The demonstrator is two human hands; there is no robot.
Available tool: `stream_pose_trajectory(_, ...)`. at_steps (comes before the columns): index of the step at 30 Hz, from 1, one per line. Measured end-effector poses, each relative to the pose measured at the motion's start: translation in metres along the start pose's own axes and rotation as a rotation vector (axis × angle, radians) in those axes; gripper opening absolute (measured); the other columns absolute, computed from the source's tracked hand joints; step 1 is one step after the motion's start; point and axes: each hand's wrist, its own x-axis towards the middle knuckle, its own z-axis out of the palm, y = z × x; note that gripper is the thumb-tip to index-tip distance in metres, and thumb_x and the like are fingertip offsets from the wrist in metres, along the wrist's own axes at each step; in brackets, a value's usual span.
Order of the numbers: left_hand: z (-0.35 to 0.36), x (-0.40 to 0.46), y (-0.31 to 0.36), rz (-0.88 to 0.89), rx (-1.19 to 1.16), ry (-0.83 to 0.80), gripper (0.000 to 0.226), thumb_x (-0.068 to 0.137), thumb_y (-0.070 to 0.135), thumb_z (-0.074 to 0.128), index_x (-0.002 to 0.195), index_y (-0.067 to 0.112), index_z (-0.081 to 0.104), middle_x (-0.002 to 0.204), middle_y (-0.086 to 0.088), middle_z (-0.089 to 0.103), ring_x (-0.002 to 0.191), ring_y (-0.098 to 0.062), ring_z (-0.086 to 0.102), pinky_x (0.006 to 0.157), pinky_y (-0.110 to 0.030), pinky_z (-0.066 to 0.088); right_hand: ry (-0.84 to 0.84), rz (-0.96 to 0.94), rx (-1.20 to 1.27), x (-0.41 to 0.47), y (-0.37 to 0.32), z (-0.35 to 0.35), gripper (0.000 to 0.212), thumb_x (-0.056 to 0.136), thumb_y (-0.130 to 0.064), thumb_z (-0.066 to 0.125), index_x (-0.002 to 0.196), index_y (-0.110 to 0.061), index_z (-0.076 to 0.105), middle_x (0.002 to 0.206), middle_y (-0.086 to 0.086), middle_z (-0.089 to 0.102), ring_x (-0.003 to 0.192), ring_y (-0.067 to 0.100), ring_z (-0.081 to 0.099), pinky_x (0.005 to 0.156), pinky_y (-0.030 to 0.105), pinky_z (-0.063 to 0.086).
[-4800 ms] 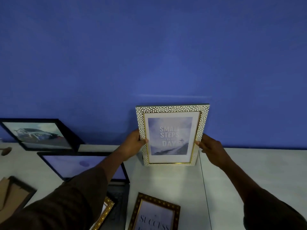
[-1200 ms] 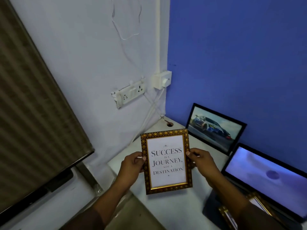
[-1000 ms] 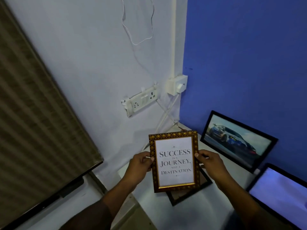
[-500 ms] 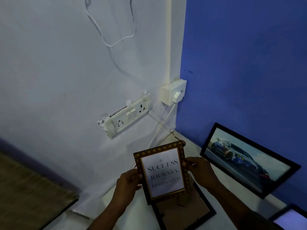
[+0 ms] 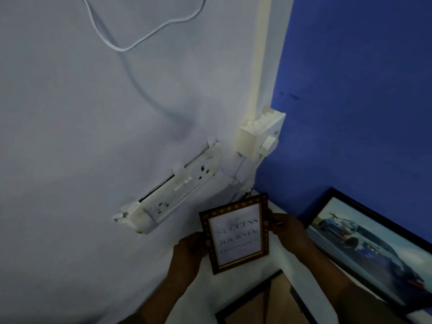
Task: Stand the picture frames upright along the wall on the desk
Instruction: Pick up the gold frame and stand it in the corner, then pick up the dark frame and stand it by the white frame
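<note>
- Gold-bordered frame [image 5: 236, 233]: carried further into the desk [image 5: 275, 263] corner, not yet set down.
- Left hand [image 5: 190, 251], right hand [image 5: 286, 226]: each grip pinching a frame edge.
- Placement pending.

My hands hold a small ornate gold-and-brown frame [image 5: 235, 235], its print matt paper; the black car-picture frame [image 5: 371, 249] looks glossy; the white switchboard [image 5: 177, 190] is smooth plastic.

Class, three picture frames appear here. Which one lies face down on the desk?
The black frame at the bottom, brown backing upward. The gold-patterned frame is held by left hand and right hand; the car picture leans against the blue wall.
</note>
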Motion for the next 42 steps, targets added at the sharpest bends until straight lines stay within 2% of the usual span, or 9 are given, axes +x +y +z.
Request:
stream_pose_trajectory(5, 0.001, 0.024, -0.017, -0.069, 0.05, 0.045, 0.026, 0.09, -0.017, 0.06, 0.079, 0.004, 0.068, 0.082, -0.008, 0.07, 0.082, -0.024, 0.06, 0.068, -0.024, 0.052, -0.037, 0.04, -0.114, 0.038, 0.003, 0.021, 0.025, 0.101, -0.015, 0.059, 0.12, -0.007, 0.072, 0.129, 0.013, 0.067, 0.111, 0.025, 0.064, 0.095, 0.031, 0.049)
stream_pose_trajectory(10, -0.004, 0.024, -0.021, -0.026, 0.147, 0.064, 0.03, 0.092, -0.006, 0.065, 0.098, 0.02, 0.078, 0.097, 0.004, 0.081, 0.092, -0.006, 0.074, 0.082, -0.025, 0.058, -0.025, 0.055, -0.103, 0.051, 0.002, 0.032, 0.022, 0.1, -0.021, 0.058, 0.115, -0.017, 0.074, 0.127, 0.008, 0.065, 0.1, 0.015, 0.061, 0.08, 0.022, 0.043)
stream_pose_trajectory(16, -0.001, 0.023, -0.02, 0.01, 0.199, 0.091, 0.021, 0.094, -0.011, 0.06, 0.104, 0.001, 0.074, 0.099, 0.003, 0.077, 0.085, 0.01, 0.069, 0.075, -0.011, 0.052, -0.011, 0.071, -0.073, 0.046, -0.001, 0.03, 0.021, 0.098, -0.018, 0.06, 0.115, -0.016, 0.072, 0.125, 0.002, 0.066, 0.099, 0.014, 0.066, 0.075, 0.016, 0.045)
stream_pose_trajectory(21, -0.003, 0.012, -0.021, -0.043, 0.249, 0.068, 0.016, 0.092, -0.009, 0.062, 0.099, 0.004, 0.067, 0.092, 0.006, 0.07, 0.092, -0.017, 0.067, 0.069, -0.002, 0.047, 0.029, 0.116, 0.048, 0.017, 0.005, 0.029, 0.03, 0.098, -0.014, 0.062, 0.128, -0.016, 0.064, 0.121, 0.003, 0.067, 0.096, 0.011, 0.061, 0.07, 0.009, 0.039)
stream_pose_trajectory(25, -0.008, -0.002, -0.035, -0.13, 0.342, 0.062, 0.018, 0.092, 0.014, 0.072, 0.109, 0.013, 0.068, 0.104, 0.0, 0.071, 0.103, -0.022, 0.065, 0.085, -0.021, 0.047, 0.094, 0.158, 0.116, -0.017, 0.021, 0.025, 0.023, 0.096, -0.026, 0.067, 0.118, -0.021, 0.067, 0.106, 0.002, 0.071, 0.098, 0.016, 0.064, 0.083, 0.028, 0.048)
stream_pose_trajectory(29, -0.001, -0.026, -0.046, -0.183, 0.327, 0.03, 0.024, 0.09, 0.013, 0.074, 0.113, 0.006, 0.068, 0.106, -0.004, 0.069, 0.104, -0.022, 0.065, 0.075, -0.017, 0.046, 0.176, 0.219, 0.173, -0.058, 0.048, 0.022, 0.022, 0.094, -0.027, 0.068, 0.116, -0.022, 0.07, 0.105, 0.003, 0.073, 0.1, 0.022, 0.069, 0.093, 0.042, 0.056)
stream_pose_trajectory(32, 0.014, -0.045, -0.055, -0.22, 0.329, -0.094, 0.031, 0.093, 0.022, 0.071, 0.122, 0.012, 0.063, 0.116, -0.004, 0.067, 0.109, -0.02, 0.064, 0.088, -0.024, 0.05, 0.219, 0.268, 0.161, -0.093, 0.068, 0.022, 0.021, 0.095, -0.025, 0.067, 0.115, -0.021, 0.07, 0.103, 0.002, 0.072, 0.093, 0.019, 0.068, 0.082, 0.036, 0.057)
stream_pose_trajectory(38, 0.05, -0.072, -0.073, -0.243, 0.444, -0.324, 0.059, 0.094, 0.033, 0.07, 0.146, 0.016, 0.047, 0.145, -0.008, 0.054, 0.13, -0.024, 0.054, 0.107, -0.032, 0.046, 0.295, 0.425, 0.07, -0.163, 0.116, 0.037, 0.023, 0.097, -0.023, 0.062, 0.118, -0.018, 0.067, 0.111, 0.006, 0.071, 0.101, 0.023, 0.066, 0.093, 0.036, 0.053)
stream_pose_trajectory(42, 0.065, -0.079, -0.076, -0.198, 0.55, -0.405, 0.064, 0.097, 0.033, 0.065, 0.152, 0.013, 0.04, 0.154, -0.01, 0.046, 0.142, -0.025, 0.045, 0.115, -0.035, 0.04, 0.255, 0.455, -0.043, -0.205, 0.132, 0.061, 0.034, 0.1, -0.04, 0.056, 0.124, -0.017, 0.066, 0.116, 0.008, 0.073, 0.097, 0.022, 0.068, 0.081, 0.028, 0.05)
